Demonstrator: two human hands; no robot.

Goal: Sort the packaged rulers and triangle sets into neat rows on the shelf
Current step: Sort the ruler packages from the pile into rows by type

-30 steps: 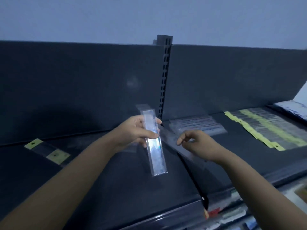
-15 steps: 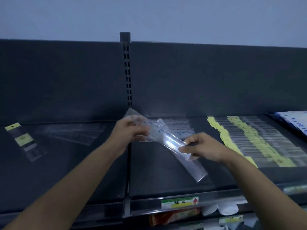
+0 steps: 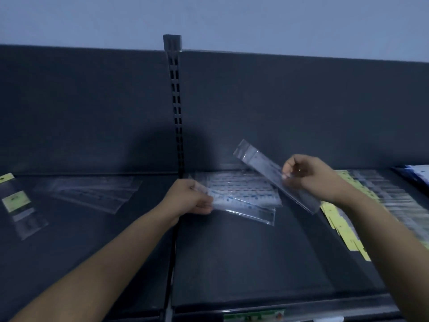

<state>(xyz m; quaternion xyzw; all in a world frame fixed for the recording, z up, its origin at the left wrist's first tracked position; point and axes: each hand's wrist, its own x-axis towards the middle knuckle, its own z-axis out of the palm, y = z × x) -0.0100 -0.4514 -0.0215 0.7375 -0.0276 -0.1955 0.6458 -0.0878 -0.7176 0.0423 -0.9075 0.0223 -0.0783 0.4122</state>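
Note:
My left hand (image 3: 189, 199) grips the left end of a clear-packaged ruler (image 3: 243, 209) that lies low over the dark shelf (image 3: 232, 263), its right end on a flat pile of packaged rulers (image 3: 239, 185). My right hand (image 3: 308, 176) holds a second clear-packaged ruler (image 3: 267, 169) in the air, tilted with its upper end toward the back left. The two rulers are apart.
A row of yellow-headed ruler packs (image 3: 362, 205) runs along the right shelf. On the left shelf lie clear ruler packs (image 3: 90, 194) and yellow-labelled packs (image 3: 16, 201). A slotted upright (image 3: 176, 108) splits the back panel. White packets (image 3: 417, 170) sit at far right.
The two rulers were held together in both hands; now they are separated. My right hand lifted one up and right, my left lowered the other toward the pile.

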